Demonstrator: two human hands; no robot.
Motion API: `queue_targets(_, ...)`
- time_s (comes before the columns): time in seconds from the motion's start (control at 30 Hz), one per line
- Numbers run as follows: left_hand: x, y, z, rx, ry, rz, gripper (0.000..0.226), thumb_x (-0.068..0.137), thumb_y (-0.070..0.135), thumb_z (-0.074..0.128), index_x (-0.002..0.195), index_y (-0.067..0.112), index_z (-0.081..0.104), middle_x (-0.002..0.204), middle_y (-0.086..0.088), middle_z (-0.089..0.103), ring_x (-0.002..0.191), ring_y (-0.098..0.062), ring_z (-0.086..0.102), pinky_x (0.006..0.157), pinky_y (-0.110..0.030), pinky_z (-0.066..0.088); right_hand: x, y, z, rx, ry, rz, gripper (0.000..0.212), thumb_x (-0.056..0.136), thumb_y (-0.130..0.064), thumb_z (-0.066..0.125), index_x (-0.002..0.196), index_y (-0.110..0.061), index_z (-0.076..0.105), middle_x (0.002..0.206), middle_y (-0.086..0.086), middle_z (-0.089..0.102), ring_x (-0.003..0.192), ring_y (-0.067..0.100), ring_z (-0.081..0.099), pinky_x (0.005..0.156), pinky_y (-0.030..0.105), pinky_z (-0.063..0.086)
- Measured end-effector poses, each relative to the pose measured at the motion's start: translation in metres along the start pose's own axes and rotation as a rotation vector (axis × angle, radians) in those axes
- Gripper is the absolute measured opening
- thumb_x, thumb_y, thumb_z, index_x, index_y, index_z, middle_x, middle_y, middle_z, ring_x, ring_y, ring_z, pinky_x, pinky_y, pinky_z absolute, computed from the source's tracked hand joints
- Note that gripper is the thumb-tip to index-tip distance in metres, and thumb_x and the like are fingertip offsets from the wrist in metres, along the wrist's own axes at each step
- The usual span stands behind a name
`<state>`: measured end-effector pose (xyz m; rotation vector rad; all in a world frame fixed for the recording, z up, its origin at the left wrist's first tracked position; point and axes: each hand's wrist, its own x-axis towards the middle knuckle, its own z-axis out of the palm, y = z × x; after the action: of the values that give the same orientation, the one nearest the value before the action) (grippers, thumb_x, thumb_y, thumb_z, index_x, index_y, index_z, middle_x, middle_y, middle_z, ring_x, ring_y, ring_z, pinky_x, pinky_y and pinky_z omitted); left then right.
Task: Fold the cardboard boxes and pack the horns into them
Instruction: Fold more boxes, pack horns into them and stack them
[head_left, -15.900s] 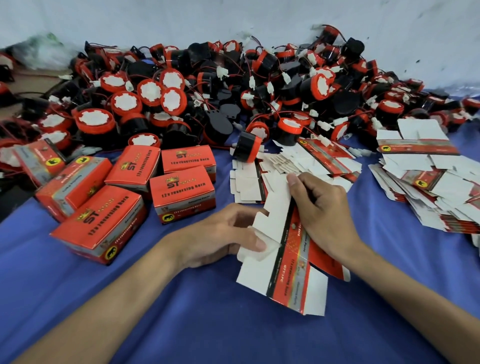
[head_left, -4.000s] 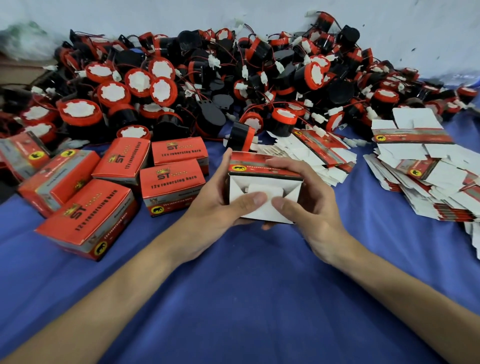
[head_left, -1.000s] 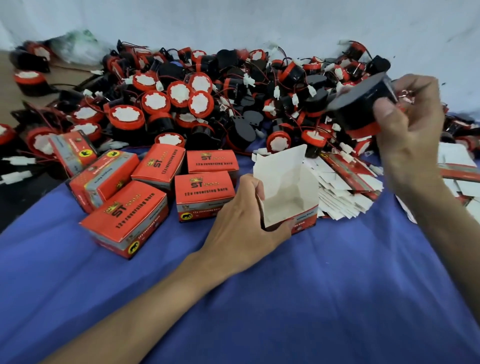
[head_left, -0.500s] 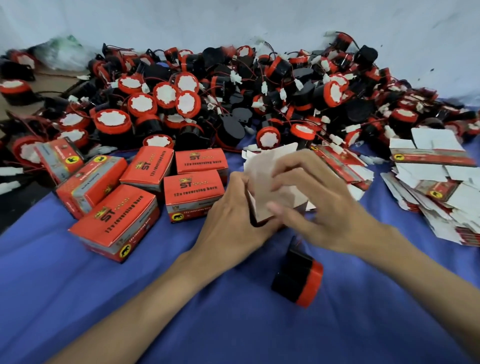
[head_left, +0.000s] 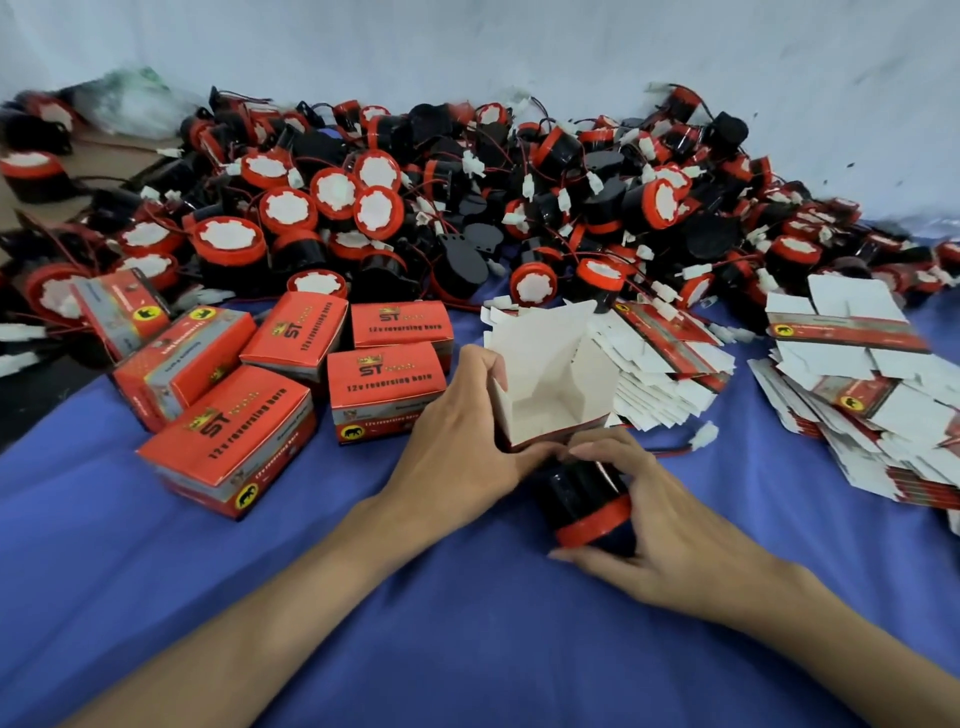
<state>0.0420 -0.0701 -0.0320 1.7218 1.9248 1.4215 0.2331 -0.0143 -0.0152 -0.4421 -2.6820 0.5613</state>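
Observation:
An open cardboard box (head_left: 550, 374) stands on the blue cloth with its white inside and raised flaps showing. My left hand (head_left: 457, 441) grips its left wall, thumb over the rim. Just in front of the box lies a black horn with a red rim (head_left: 584, 501) on its side. My right hand (head_left: 660, 525) curls round that horn, fingers on top and thumb underneath. The horn's red wire and white plug (head_left: 701, 436) trail off to the right. A big heap of loose horns (head_left: 467, 208) fills the back.
Several closed red boxes (head_left: 384, 384) stand left of my left hand. Flat unfolded box blanks lie in two stacks, one behind the open box (head_left: 670, 364) and one at the right (head_left: 862, 395). A white wall rises behind the heap. Blue cloth (head_left: 415, 623) spreads in front.
My right hand left the box flaps and came down onto the horn lying on the cloth, taking hold of it. The box now stands open in my left hand.

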Motion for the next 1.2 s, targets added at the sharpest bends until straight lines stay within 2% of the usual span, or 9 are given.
queue_targets(0.1,0.0,0.0,-0.001,-0.03,-0.01,-0.007,0.059,0.068,0.044,0.079,0.091,0.045,0.024,0.076,0.011,0.045,0.078,-0.004,0.049,0.057,-0.018,0.037,0.007,0.002,0.0,0.003,0.026,-0.035,0.068,0.07,-0.045,0.069,0.124,-0.033,0.032,0.121,-0.027,0.041,0.112,-0.005,0.049,0.097,0.006,0.034)
queue_targets(0.2,0.0,0.001,-0.003,-0.061,-0.035,-0.01,0.058,0.068,0.045,0.078,0.09,0.047,0.025,0.082,0.012,0.048,0.078,-0.006,0.05,0.06,-0.022,0.04,0.025,-0.001,-0.012,0.109,0.149,-0.087,0.067,0.062,-0.032,0.068,0.118,-0.035,0.031,0.114,-0.013,0.05,0.101,0.014,0.06,0.084,0.03,0.051)
queue_targets(0.33,0.002,0.004,-0.005,-0.106,-0.049,-0.045,0.061,0.059,0.057,0.076,0.092,0.048,0.026,0.089,0.013,0.055,0.08,-0.003,0.055,0.062,-0.028,0.045,0.059,-0.004,-0.034,-0.081,0.332,-0.195,0.061,0.065,-0.025,0.066,0.119,-0.012,0.041,0.117,0.01,0.037,0.117,-0.001,0.035,0.096,0.011,0.034)
queue_targets(0.5,0.004,0.002,-0.006,-0.095,-0.049,-0.053,0.063,0.056,0.062,0.071,0.094,0.041,0.025,0.096,0.017,0.053,0.087,-0.002,0.055,0.071,-0.038,0.05,0.069,-0.012,-0.039,-0.324,0.051,-0.058,0.064,0.078,-0.043,0.063,0.134,-0.023,0.041,0.126,-0.006,0.053,0.109,0.013,0.055,0.077,0.029,0.051)
queue_targets(0.6,0.004,0.002,-0.007,-0.074,-0.064,-0.043,0.068,0.053,0.063,0.073,0.095,0.043,0.024,0.096,0.018,0.052,0.087,-0.002,0.057,0.069,-0.037,0.051,0.064,-0.011,-0.042,-0.502,0.032,-0.011,0.061,0.083,-0.061,0.04,0.138,-0.033,0.039,0.122,-0.01,0.059,0.101,0.017,0.059,0.055,0.024,0.037)
queue_targets(0.73,0.004,0.002,-0.007,-0.079,-0.076,-0.039,0.066,0.05,0.071,0.068,0.093,0.048,0.023,0.094,0.015,0.053,0.084,-0.004,0.057,0.065,-0.031,0.048,0.06,-0.012,-0.041,-0.569,0.039,0.059,0.06,0.086,-0.056,0.035,0.137,-0.027,0.051,0.112,0.002,0.054,0.1,0.015,0.043,0.053,0.036,0.048)
queue_targets(0.8,0.004,0.004,-0.008,-0.074,-0.078,-0.041,0.066,0.049,0.072,0.067,0.093,0.049,0.024,0.093,0.013,0.053,0.083,-0.003,0.057,0.065,-0.031,0.048,0.059,-0.013,-0.04,-0.599,0.084,0.005,0.053,0.09,-0.047,0.039,0.125,-0.017,0.063,0.096,0.004,0.061,0.089,0.021,0.051,0.05,0.035,0.047)
queue_targets(1.0,0.002,0.008,-0.011,-0.139,-0.095,-0.056,0.047,0.069,0.066,0.058,0.091,0.039,0.026,0.086,0.003,0.055,0.077,-0.012,0.057,0.07,-0.043,0.05,0.067,-0.012,-0.034,-0.655,-0.17,0.142,0.04,0.099,-0.034,0.037,0.138,-0.029,0.044,0.114,-0.002,0.057,0.11,0.022,0.054,0.077,0.036,0.047)
queue_targets(1.2,0.003,0.013,-0.006,-0.19,-0.022,-0.117,0.033,0.09,0.03,0.061,0.085,0.034,0.029,0.081,0.001,0.051,0.077,-0.02,0.055,0.07,-0.052,0.047,0.081,-0.009,-0.059,-0.486,-0.398,0.19,0.052,0.095,-0.013,0.049,0.138,-0.039,0.044,0.129,-0.004,0.054,0.116,0.021,0.051,0.091,0.041,0.047)
